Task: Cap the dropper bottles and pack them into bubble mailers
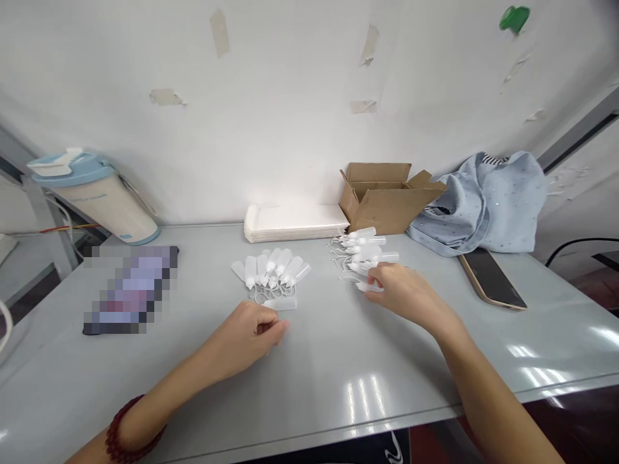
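Observation:
My right hand point(399, 290) pinches a small translucent dropper bottle point(366, 287) at the near end of a loose pile of dropper bottles point(370, 250) with thin looped cap straps. To the left, a second cluster of dropper bottles point(273, 265) lies fanned out with caps toward me. One bottle point(285, 303) rests sideways at that cluster's near edge. Just in front of it, my left hand point(254, 332) is closed near the table top, fingers curled with thumb and forefinger together; whether anything is inside is hidden.
A stack of white trays point(297, 222) and an open cardboard box point(391, 203) stand by the wall. A tumbler point(99, 193) and a blurred-out phone-like object point(133, 290) are on the left. At the right lie a phone point(491, 280) and a light blue cloth bag point(503, 206).

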Tool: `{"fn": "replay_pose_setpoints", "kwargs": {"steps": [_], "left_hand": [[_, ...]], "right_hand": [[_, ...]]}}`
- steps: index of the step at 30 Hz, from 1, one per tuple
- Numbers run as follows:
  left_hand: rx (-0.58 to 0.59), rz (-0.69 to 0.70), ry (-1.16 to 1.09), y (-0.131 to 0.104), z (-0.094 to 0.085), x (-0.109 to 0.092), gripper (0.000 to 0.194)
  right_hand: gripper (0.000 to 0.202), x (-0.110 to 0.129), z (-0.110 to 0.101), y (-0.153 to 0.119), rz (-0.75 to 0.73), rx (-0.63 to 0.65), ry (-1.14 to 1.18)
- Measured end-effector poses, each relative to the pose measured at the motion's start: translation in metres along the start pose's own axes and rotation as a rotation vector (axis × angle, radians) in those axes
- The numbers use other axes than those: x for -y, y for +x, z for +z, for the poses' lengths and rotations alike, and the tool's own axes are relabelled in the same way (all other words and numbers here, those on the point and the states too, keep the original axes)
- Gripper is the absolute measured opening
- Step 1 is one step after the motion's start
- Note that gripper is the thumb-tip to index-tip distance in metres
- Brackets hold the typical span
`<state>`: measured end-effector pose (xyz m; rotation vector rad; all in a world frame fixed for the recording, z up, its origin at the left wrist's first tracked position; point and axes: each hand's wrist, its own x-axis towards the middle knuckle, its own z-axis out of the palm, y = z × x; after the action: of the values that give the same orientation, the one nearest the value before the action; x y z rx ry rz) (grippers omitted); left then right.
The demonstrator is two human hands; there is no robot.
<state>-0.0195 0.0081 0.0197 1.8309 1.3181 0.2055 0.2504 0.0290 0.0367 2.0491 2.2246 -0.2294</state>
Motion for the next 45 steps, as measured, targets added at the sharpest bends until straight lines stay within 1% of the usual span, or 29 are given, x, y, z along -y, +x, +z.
{"fn": "replay_pose_setpoints", "kwargs": {"steps": [3, 5, 7, 10, 15, 18, 23, 25, 28, 31, 35, 41, 45], "left_hand": [[-0.035, 0.029, -0.047, 0.0, 0.001, 0.001, 0.035], [-0.06, 0.047, -0.104, 0.0, 0.001, 0.001, 0.027], [-0.074, 0.05, -0.162, 0.001, 0.002, 0.001, 0.029], [-0.08, 0.043, -0.209, -0.001, 0.002, -0.001, 0.037], [-0.096, 0.085, -0.2, -0.004, 0.0, -0.005, 0.032], [-0.117, 0.112, -0.152, -0.004, 0.0, -0.006, 0.029], [-0.135, 0.111, -0.14, -0.005, 0.0, -0.006, 0.026], [-0.136, 0.134, -0.124, -0.005, 0.0, -0.006, 0.024], [-0.126, 0.163, -0.075, -0.004, 0.002, -0.006, 0.024], [-0.111, 0.168, -0.054, -0.002, 0.004, -0.004, 0.028], [-0.074, 0.145, -0.082, -0.001, 0.004, -0.002, 0.032], [-0.014, 0.147, -0.1, -0.003, 0.005, -0.002, 0.026], [-0.018, 0.124, -0.159, -0.003, 0.006, -0.004, 0.026]], "right_hand": [[0.009, 0.008, 0.002, -0.004, -0.259, -0.071, 0.26], [0.008, 0.016, 0.004, -0.007, -0.395, -0.094, 0.409], [0.008, 0.024, 0.007, -0.01, -0.482, -0.078, 0.503], [0.006, 0.033, 0.011, -0.013, -0.553, -0.025, 0.58], [0.006, 0.039, 0.013, -0.015, -0.576, 0.021, 0.62], [0.006, 0.039, 0.012, -0.015, -0.572, 0.021, 0.617], [0.006, 0.038, 0.014, -0.014, -0.607, 0.01, 0.605], [0.006, 0.038, 0.014, -0.015, -0.617, 0.008, 0.614], [0.008, 0.039, 0.013, -0.015, -0.622, -0.01, 0.629], [0.009, 0.04, 0.012, -0.016, -0.62, -0.029, 0.641], [0.009, 0.04, 0.012, -0.015, -0.615, -0.038, 0.63], [0.008, 0.04, 0.013, -0.015, -0.599, -0.064, 0.607], [0.008, 0.041, 0.013, -0.015, -0.609, -0.055, 0.625]]}}
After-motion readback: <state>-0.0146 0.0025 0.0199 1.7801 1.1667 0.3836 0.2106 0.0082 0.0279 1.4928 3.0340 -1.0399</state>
